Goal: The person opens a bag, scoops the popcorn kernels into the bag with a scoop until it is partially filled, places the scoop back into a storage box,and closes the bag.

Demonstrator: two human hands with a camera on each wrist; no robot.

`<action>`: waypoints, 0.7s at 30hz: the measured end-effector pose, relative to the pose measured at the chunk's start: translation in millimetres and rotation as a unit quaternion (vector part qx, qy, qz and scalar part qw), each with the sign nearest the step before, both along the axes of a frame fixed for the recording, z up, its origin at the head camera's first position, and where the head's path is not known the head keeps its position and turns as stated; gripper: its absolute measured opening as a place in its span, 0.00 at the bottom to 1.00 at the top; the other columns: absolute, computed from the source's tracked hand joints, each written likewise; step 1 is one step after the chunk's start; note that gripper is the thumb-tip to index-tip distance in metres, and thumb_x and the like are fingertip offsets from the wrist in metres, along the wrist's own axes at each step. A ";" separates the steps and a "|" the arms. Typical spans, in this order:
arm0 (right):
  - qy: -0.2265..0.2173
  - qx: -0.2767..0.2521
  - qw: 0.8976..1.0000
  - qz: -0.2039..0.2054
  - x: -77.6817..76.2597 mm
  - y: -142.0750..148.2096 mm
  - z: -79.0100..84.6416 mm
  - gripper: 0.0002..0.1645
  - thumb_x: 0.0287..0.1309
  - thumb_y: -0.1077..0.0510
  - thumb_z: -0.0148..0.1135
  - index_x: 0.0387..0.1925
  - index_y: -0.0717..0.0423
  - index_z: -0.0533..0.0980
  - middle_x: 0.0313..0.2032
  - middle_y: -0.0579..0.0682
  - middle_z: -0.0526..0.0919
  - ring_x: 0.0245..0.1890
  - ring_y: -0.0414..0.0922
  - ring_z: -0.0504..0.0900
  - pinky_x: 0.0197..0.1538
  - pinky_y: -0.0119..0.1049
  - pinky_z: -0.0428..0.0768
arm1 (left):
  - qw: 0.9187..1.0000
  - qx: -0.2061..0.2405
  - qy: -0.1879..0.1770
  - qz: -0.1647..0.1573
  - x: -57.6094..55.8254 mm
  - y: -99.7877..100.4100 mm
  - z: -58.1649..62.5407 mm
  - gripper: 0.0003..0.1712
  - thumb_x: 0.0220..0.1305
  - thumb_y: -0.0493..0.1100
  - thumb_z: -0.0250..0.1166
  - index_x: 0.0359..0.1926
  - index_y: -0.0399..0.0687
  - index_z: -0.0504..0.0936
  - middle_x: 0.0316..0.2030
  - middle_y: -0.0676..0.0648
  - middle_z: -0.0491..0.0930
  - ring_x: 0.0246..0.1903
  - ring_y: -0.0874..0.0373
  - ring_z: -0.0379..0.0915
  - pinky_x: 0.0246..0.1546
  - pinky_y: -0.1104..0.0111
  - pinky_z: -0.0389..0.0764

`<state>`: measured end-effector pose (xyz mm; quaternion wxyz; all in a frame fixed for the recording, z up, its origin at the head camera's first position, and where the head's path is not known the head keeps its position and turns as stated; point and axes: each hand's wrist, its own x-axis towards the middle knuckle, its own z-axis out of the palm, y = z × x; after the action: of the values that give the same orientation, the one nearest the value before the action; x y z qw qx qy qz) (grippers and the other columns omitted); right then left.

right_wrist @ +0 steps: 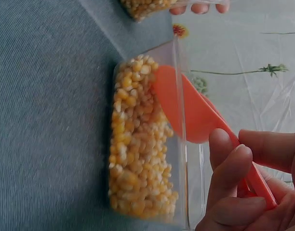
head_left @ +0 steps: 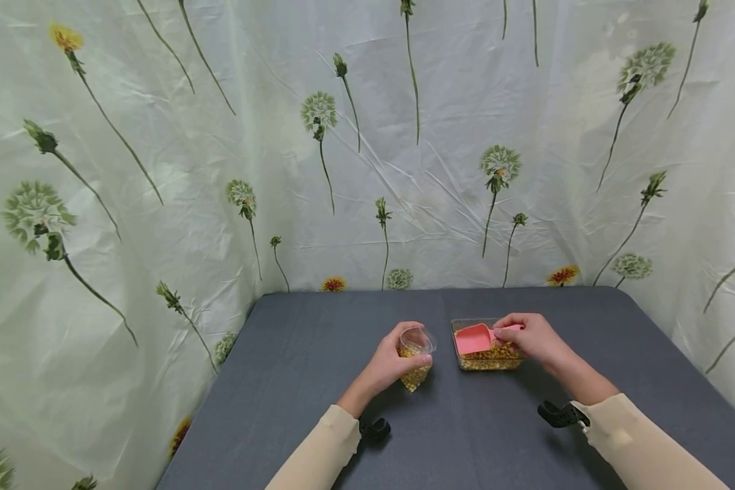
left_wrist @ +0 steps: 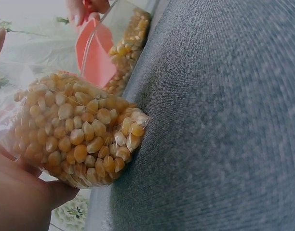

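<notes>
My left hand (head_left: 387, 364) grips a clear plastic bag (head_left: 415, 373) of corn kernels by its upper part, the mouth standing wide. In the left wrist view the bag (left_wrist: 85, 130) bulges with kernels, its lower end right at the cloth. To the right, my right hand (head_left: 535, 337) pinches the handle of a pink scoop (head_left: 474, 339). The scoop's blade dips inside a clear rectangular container (head_left: 456, 328), its tip against the corn kernels (right_wrist: 133, 144) in the right wrist view. Those kernels fill the container's lower part.
A dark grey cloth (head_left: 318, 340) covers the table. Behind and at the left hangs a pale curtain (head_left: 367, 170) printed with dandelions. Black straps (head_left: 560, 414) show at both wrists, below beige sleeves (head_left: 643, 435).
</notes>
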<state>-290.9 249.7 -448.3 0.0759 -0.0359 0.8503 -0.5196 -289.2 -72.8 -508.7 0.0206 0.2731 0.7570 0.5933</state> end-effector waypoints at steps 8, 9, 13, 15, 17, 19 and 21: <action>0.015 0.036 0.999 0.006 4.6 20.5 2.2 0.15 0.68 0.57 0.64 0.46 0.68 0.81 0.30 0.53 0.84 0.26 0.47 0.76 0.27 0.39 0.73 | 1.000 -0.003 0.001 -0.004 0.1 0.5 0.6 0.29 0.65 0.51 0.71 0.64 0.67 0.72 0.52 0.55 0.79 0.53 0.58 0.77 0.48 0.59 0.79; 0.017 0.039 0.999 0.008 5.3 23.4 3.6 0.15 0.68 0.58 0.64 0.46 0.68 0.81 0.30 0.53 0.84 0.27 0.48 0.76 0.28 0.40 0.74 | 1.000 -0.002 0.001 -0.005 0.2 0.5 0.9 0.29 0.65 0.51 0.71 0.64 0.67 0.72 0.52 0.55 0.79 0.53 0.58 0.77 0.48 0.59 0.79; 0.022 0.064 0.998 0.009 7.9 31.7 13.0 0.14 0.68 0.58 0.63 0.45 0.68 0.82 0.31 0.54 0.86 0.29 0.50 0.77 0.33 0.45 0.78 | 1.000 -0.004 0.002 -0.006 0.1 -0.1 1.0 0.29 0.65 0.51 0.71 0.64 0.66 0.72 0.52 0.55 0.79 0.53 0.58 0.77 0.47 0.59 0.79; 0.032 0.086 0.996 0.008 9.2 34.3 19.6 0.13 0.68 0.59 0.62 0.44 0.67 0.82 0.31 0.54 0.86 0.29 0.52 0.78 0.33 0.46 0.77 | 1.000 -0.005 0.003 -0.005 -0.6 -0.3 0.4 0.28 0.65 0.52 0.71 0.64 0.67 0.72 0.52 0.55 0.79 0.52 0.58 0.77 0.47 0.59 0.79; 0.047 0.116 0.992 0.005 10.0 36.0 25.7 0.12 0.67 0.59 0.62 0.43 0.65 0.83 0.30 0.52 0.86 0.28 0.52 0.79 0.31 0.45 0.77 | 1.000 -0.005 0.004 -0.003 -1.3 0.0 -0.2 0.28 0.65 0.52 0.71 0.64 0.67 0.72 0.52 0.56 0.79 0.52 0.58 0.77 0.47 0.59 0.80; 0.061 0.142 0.988 0.002 10.2 37.7 30.6 0.10 0.67 0.60 0.61 0.42 0.63 0.83 0.30 0.50 0.86 0.27 0.51 0.78 0.29 0.44 0.77 | 1.000 -0.004 0.004 -0.004 -1.8 0.8 -0.8 0.28 0.65 0.52 0.71 0.64 0.67 0.72 0.51 0.56 0.80 0.52 0.58 0.77 0.46 0.59 0.80; 0.068 0.159 0.985 -0.006 10.1 38.5 34.3 0.10 0.66 0.59 0.62 0.41 0.61 0.83 0.29 0.49 0.86 0.26 0.49 0.78 0.28 0.43 0.75 | 1.000 -0.002 0.004 -0.005 -1.9 1.7 -1.2 0.29 0.65 0.52 0.71 0.64 0.66 0.72 0.51 0.55 0.80 0.52 0.58 0.77 0.46 0.60 0.80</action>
<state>-280.8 288.2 -414.0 0.0201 -0.0535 0.9253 -0.3748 -291.1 -71.2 -509.8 0.0209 0.2789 0.7567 0.5909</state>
